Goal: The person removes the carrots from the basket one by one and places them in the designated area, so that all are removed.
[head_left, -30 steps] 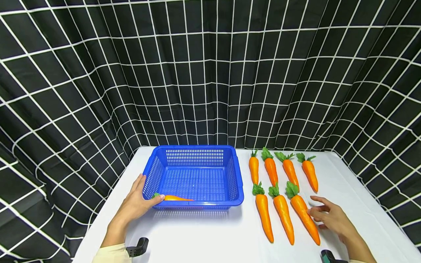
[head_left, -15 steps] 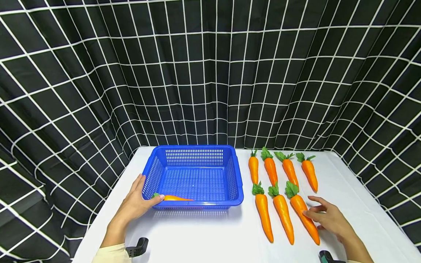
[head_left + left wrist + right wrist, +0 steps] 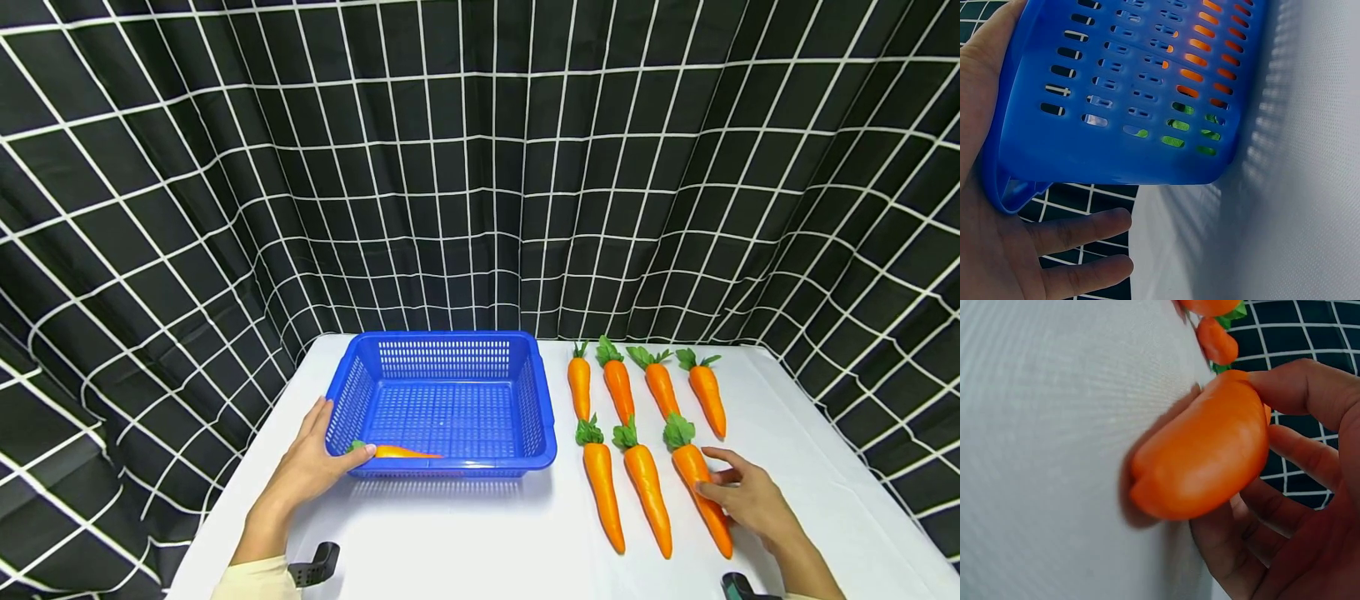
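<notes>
A blue perforated basket (image 3: 442,350) stands on the white table (image 3: 465,533) with one carrot (image 3: 397,452) lying along its near wall. My left hand (image 3: 330,450) holds the basket's near-left corner, thumb over the rim and fingers along the outside; the left wrist view shows the basket wall (image 3: 1129,94) against my palm. Right of the basket lie two rows of orange carrots with green tops. My right hand (image 3: 731,487) grips the rightmost front-row carrot (image 3: 693,471). In the right wrist view, my fingers (image 3: 1297,384) curl round this carrot (image 3: 1204,456), which touches the table.
Four carrots form the back row (image 3: 618,387), and two more (image 3: 603,487) lie in the front row left of the gripped one. A black curtain with a white grid (image 3: 480,167) hangs behind and beside the table. Table edges run close on both sides.
My right hand has slid left onto the rightmost front carrot and closed round it; the carrot's leafy end has shifted slightly right. The left hand and basket have not moved.
</notes>
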The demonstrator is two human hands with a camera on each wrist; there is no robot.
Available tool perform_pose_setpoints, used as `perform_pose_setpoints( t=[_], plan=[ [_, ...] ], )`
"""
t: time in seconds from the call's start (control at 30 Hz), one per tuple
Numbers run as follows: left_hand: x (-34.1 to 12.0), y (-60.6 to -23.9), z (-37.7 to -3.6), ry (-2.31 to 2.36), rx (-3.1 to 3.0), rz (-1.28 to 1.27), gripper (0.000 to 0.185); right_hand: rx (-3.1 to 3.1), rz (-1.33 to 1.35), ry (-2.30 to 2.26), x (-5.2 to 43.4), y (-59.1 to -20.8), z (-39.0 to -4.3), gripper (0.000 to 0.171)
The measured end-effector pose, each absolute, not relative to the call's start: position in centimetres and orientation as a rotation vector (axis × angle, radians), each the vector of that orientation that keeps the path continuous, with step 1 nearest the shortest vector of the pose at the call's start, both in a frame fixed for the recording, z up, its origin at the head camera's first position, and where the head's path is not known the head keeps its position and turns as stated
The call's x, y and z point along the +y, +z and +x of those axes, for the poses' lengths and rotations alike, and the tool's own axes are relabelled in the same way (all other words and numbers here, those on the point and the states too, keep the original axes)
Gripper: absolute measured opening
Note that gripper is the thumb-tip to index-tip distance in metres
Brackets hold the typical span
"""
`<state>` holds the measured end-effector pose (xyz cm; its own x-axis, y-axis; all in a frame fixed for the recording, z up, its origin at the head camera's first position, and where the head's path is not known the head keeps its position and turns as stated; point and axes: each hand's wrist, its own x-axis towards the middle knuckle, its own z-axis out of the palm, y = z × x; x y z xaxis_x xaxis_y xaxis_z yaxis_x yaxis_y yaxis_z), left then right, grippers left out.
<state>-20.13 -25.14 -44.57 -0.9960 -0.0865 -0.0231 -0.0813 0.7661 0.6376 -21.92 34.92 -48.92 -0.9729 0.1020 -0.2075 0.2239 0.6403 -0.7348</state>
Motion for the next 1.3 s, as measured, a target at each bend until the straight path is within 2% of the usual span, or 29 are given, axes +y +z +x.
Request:
perform_pose_setpoints(
  t=[0.73,0.97,1.3],
  plan=[
    [-25.2,-44.9,-20.2,-1.059,-2.955,0.164,0.124,2.695,0.291,-1.245,35.6,-48.3,-22.1,0.081],
    [-25.3,-44.6,-20.4,-1.051,-2.950,0.148,0.122,2.771,0.305,-1.270,36.1,-46.7,-21.9,0.080],
    [-25.3,-44.6,-20.4,-1.056,-2.956,0.153,0.126,2.981,0.157,-1.418,34.5,-43.1,-21.3,0.062]
  ],
)
